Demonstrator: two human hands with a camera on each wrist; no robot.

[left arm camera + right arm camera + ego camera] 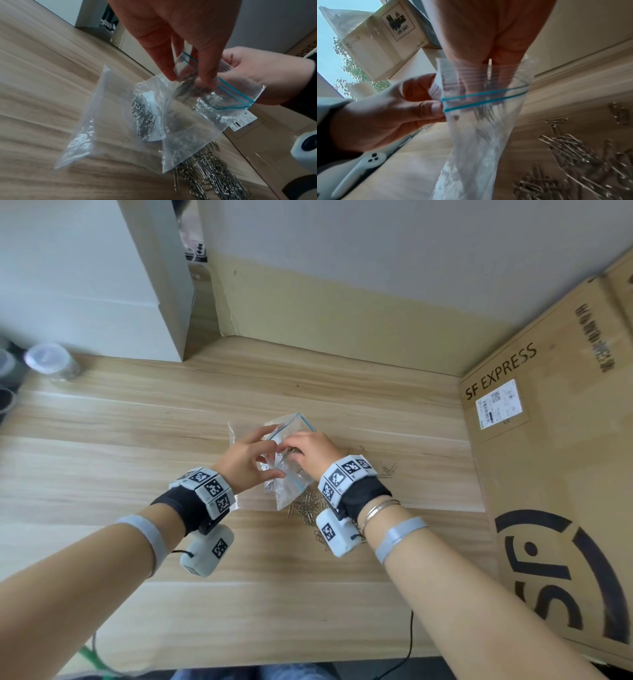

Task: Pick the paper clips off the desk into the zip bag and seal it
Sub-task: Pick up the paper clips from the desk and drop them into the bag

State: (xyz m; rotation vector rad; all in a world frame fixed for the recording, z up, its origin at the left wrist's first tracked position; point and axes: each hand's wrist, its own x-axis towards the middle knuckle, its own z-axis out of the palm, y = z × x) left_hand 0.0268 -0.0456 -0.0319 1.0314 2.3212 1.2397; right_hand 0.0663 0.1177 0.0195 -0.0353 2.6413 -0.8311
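Observation:
A clear zip bag [294, 424] with a blue zip line hangs above the middle of the wooden desk [137, 422], its mouth open. My left hand [265, 453] pinches the mouth's left edge at the zip line [484, 94]. My right hand [291, 450] has its fingers inside the mouth and holds a small bunch of paper clips [482, 113] there. A pile of loose paper clips [305, 508] lies on the desk under and to the right of the bag, and shows up close in both wrist views [205, 175] [573, 162].
A second clear bag [102, 121] with clips and a white label lies flat on the desk under my left hand. A large SF Express carton [548, 474] walls off the right side. A white box [102, 285] and a clear jar [51, 361] stand at the back left.

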